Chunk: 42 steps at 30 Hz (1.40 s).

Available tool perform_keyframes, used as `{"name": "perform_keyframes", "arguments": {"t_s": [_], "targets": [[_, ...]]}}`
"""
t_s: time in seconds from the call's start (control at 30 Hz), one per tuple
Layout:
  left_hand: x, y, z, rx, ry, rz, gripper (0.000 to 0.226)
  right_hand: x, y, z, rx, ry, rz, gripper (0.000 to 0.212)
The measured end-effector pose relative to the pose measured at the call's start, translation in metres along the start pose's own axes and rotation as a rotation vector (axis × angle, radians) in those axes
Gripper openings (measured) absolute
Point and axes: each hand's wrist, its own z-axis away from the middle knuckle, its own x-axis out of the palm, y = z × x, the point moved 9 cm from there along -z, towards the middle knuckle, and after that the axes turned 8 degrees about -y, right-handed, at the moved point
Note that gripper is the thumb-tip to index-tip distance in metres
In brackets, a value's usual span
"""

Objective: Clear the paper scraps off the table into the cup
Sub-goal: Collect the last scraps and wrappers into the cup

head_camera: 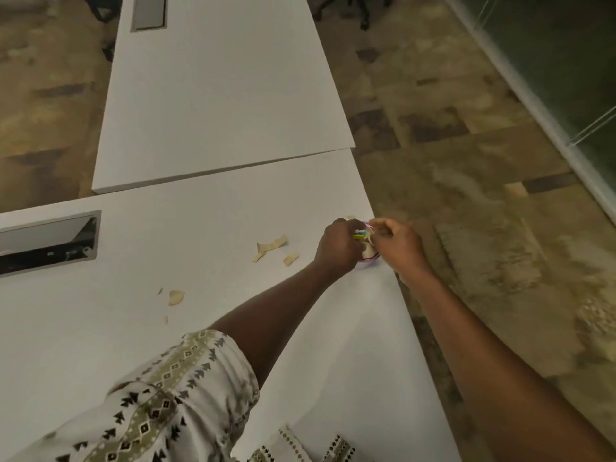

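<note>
A small colourful cup (366,249) stands near the right edge of the white table (206,328), mostly hidden between my hands. My left hand (338,245) is wrapped around the cup's left side. My right hand (398,243) hovers at the cup's rim with its fingers pinched together; whether a scrap is in them is too blurred to tell. Beige paper scraps lie on the table: a torn cluster (270,245), a small piece (290,259), another piece (176,297) further left, a tiny one (350,217) behind the cup.
A cable slot with a metal rim (46,241) is sunk into the table at the left. A second white table (220,95) adjoins at the back. The table's right edge drops to patterned carpet (466,195). Chair bases stand at the far end.
</note>
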Motion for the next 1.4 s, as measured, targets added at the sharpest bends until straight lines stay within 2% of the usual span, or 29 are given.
{"name": "perform_keyframes", "arguments": {"t_s": [0.17,0.4,0.53,0.63,0.73,0.8,0.93,1.07,1.27,1.4], "targets": [[-0.002,0.004,0.004,0.069,-0.009,-0.041,0.049,-0.003,-0.006,0.01,-0.048,0.016,0.005,0.039],[-0.011,0.003,0.012,0.103,0.0,-0.076,0.057,-0.003,-0.015,0.025,-0.11,0.033,0.032,0.039],[-0.02,-0.001,0.021,0.14,0.047,-0.045,0.047,0.008,-0.033,0.042,-0.315,0.038,0.25,0.044],[-0.024,-0.011,0.031,0.15,0.081,-0.035,0.045,0.043,-0.037,0.05,-0.471,-0.085,0.553,0.057],[-0.024,-0.032,0.043,0.101,0.084,-0.065,0.053,0.073,-0.015,0.044,-0.406,-0.204,0.945,0.077],[-0.023,-0.049,0.053,0.057,0.08,-0.066,0.055,0.077,-0.004,0.038,-0.368,-0.211,1.047,0.083],[-0.023,-0.081,0.072,-0.016,0.077,-0.061,0.056,0.081,-0.001,0.024,-0.343,-0.218,1.094,0.087],[-0.024,-0.104,0.085,-0.065,0.087,-0.05,0.056,0.089,0.0,0.009,-0.322,-0.279,1.173,0.081],[-0.028,-0.127,0.095,-0.13,0.1,-0.033,0.057,0.092,0.001,-0.007,-0.187,-0.386,1.07,0.073],[-0.029,-0.137,0.101,-0.149,0.103,-0.027,0.058,0.09,-0.007,-0.008,-0.159,-0.403,1.087,0.067]]}}
